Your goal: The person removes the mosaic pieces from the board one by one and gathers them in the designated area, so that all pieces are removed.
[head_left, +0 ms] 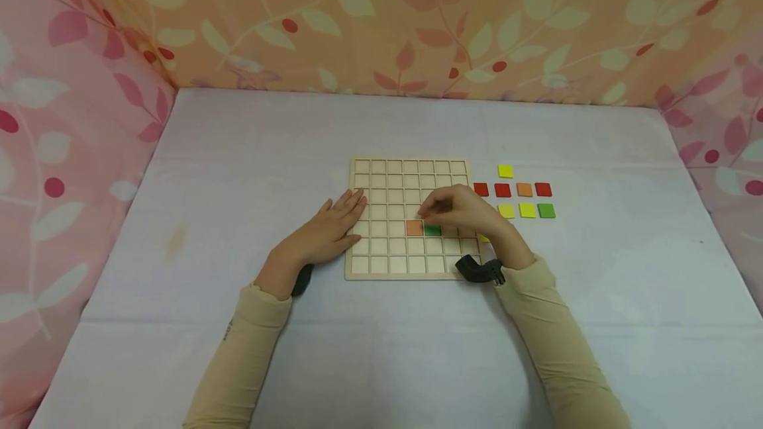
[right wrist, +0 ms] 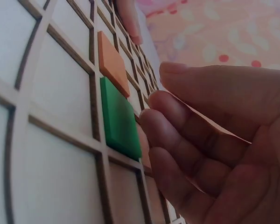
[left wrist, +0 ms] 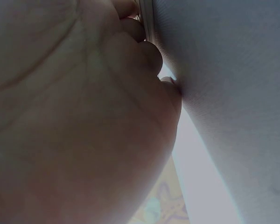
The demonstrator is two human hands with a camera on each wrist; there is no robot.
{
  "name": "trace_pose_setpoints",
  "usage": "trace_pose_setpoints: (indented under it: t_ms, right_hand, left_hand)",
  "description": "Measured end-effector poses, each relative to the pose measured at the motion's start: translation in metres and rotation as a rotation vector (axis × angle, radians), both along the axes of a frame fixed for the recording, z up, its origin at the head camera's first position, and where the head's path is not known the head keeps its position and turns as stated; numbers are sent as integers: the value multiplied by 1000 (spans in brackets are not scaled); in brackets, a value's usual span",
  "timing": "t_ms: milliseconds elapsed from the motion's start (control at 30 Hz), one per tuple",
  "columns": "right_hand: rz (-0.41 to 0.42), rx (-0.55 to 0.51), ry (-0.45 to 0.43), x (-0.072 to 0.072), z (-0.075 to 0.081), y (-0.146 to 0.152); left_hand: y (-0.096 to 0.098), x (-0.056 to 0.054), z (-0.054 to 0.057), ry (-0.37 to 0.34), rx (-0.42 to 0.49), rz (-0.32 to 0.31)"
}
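Observation:
A wooden grid board [head_left: 411, 159] lies on the white table. My left hand [head_left: 324, 234] rests with spread fingers on the board's left edge; the left wrist view is mostly its palm [left wrist: 84, 116]. Two square tiles sit side by side in the grid, an orange tile [head_left: 414, 228] and a green tile [head_left: 432, 230]. Over the green tile hovers my right hand [head_left: 465, 210], bent fingers toward the board. In the right wrist view the thumb and fingers stand apart with nothing between them, close beside the green tile [right wrist: 121, 121]; the orange tile [right wrist: 113, 64] lies just beyond.
Right of the board lie several loose tiles: red [head_left: 503, 190], orange [head_left: 524, 189], yellow [head_left: 527, 210] and green [head_left: 546, 210], with one yellow tile [head_left: 505, 171] farther back. My right forearm partly hides another yellow tile [head_left: 485, 239]. Patterned cloth [head_left: 381, 32] hangs behind the table.

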State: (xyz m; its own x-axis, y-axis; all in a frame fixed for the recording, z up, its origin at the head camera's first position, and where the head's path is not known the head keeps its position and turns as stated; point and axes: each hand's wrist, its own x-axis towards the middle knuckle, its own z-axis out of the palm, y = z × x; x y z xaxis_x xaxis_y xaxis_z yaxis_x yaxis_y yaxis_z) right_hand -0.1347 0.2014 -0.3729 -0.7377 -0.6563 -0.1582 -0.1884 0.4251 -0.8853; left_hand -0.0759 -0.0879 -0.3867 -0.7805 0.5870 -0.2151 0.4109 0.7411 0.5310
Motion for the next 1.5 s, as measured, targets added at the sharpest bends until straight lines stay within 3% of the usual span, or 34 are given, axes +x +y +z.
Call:
trace_pose_setpoints:
  t_ms: [467, 1033, 1500]
  right_hand:
    - [13, 77, 68, 2, -1, -10]
    - [12, 66, 112, 5, -4, -11]
    - [7, 42, 74, 6, -7, -10]
  left_hand:
    - [-1, -1, 3, -5, -12, 14]
    - [0, -1, 2, -3, -9, 14]
    - [2, -1, -1, -16, -8, 16]
